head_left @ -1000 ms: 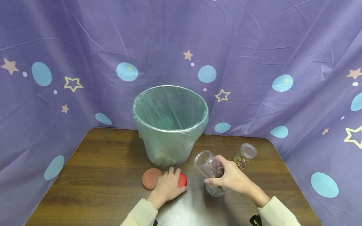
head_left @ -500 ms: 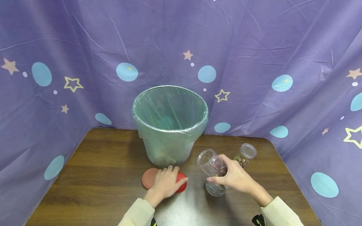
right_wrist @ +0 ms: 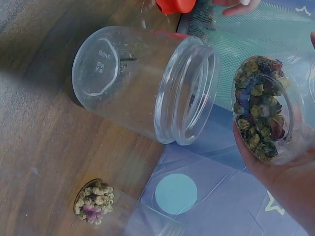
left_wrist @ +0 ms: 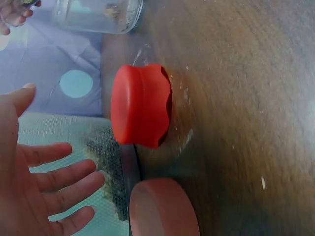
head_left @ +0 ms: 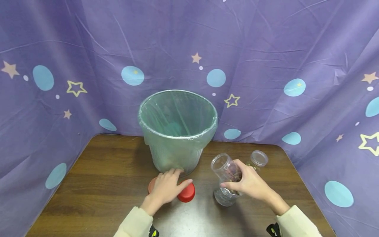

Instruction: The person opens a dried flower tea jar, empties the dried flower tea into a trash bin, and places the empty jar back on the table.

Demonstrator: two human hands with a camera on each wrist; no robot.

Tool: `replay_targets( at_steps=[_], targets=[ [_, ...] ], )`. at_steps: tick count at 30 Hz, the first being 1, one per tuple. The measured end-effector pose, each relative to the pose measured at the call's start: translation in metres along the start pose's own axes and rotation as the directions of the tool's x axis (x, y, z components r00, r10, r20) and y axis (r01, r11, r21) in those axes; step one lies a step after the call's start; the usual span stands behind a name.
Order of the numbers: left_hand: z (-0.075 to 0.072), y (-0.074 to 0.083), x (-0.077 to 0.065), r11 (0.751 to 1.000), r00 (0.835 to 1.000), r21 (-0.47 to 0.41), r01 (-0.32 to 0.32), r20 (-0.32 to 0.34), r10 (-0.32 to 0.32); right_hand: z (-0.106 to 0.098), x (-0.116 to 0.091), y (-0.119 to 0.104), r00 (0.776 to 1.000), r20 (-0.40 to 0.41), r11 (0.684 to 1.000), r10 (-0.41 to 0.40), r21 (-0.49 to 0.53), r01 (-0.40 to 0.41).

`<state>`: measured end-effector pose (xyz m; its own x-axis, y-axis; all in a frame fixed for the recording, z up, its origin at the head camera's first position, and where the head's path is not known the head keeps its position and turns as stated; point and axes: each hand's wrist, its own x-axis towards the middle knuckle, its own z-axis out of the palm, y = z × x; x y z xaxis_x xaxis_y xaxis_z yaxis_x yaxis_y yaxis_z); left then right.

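Observation:
My right hand (head_left: 251, 184) grips a clear jar (head_left: 226, 168), its mouth leaning left. Dried flower buds (right_wrist: 261, 110) lie heaped at its base. Below it stands an uncapped clear jar (right_wrist: 142, 83) on the table, with a small dark bit inside; the held jar overlaps it in the head view. My left hand (head_left: 165, 187) hovers with fingers spread and holds nothing. Beside its thumb is a red lid (head_left: 187, 193) with a wavy rim. A brownish-pink lid (left_wrist: 165, 209) lies below the fingers, mostly covered by the hand in the head view.
A mesh bin with a green liner (head_left: 177, 148) stands behind the lids. At the right, behind my right hand, is another clear jar (head_left: 259, 158) containing pale dried buds (right_wrist: 93, 201). A purple curtain (head_left: 183, 39) hangs along the wooden table's (head_left: 103, 171) back edge.
My left hand has moved left off the red lid and over the brownish-pink one, uncovering the red lid. The right hand has shifted slightly right and up with the jar, which is more upright.

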<state>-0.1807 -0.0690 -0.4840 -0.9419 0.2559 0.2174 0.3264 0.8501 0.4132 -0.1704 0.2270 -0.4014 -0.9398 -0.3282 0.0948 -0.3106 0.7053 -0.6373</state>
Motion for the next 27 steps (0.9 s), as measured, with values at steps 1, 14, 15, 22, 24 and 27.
replay_targets(
  at_steps=[1, 14, 15, 22, 24, 27],
  targets=[
    [-0.001, -0.001, 0.000, 1.000, 1.000, -0.007, 0.006, -0.005, -0.006, -0.001, 0.000, 0.000, 1.000, -0.003, 1.000, 0.001, -0.004, -0.001],
    [-0.027, -0.017, -0.006, 0.993, 0.996, -0.113, 0.042, -0.075, -0.050, -0.008, 0.003, 0.003, 1.000, -0.019, 1.000, 0.012, 0.005, -0.012],
    [-0.029, -0.019, -0.006, 0.992, 0.995, -0.112, 0.050, -0.082, -0.059, -0.009, 0.003, 0.003, 1.000, -0.019, 1.000, 0.014, 0.006, -0.014],
    [-0.044, -0.030, -0.008, 0.987, 0.987, -0.114, 0.117, -0.093, -0.128, -0.016, 0.004, 0.003, 0.999, -0.029, 1.000, 0.024, 0.001, -0.024],
    [-0.047, -0.034, -0.009, 0.985, 0.985, -0.110, 0.135, -0.091, -0.146, -0.018, 0.004, 0.003, 0.999, -0.038, 1.000, 0.028, -0.003, -0.028],
    [-0.053, -0.040, -0.010, 0.982, 0.982, -0.112, 0.154, -0.093, -0.164, -0.020, 0.003, 0.003, 0.998, -0.051, 0.999, 0.030, -0.009, -0.030]
  ],
)
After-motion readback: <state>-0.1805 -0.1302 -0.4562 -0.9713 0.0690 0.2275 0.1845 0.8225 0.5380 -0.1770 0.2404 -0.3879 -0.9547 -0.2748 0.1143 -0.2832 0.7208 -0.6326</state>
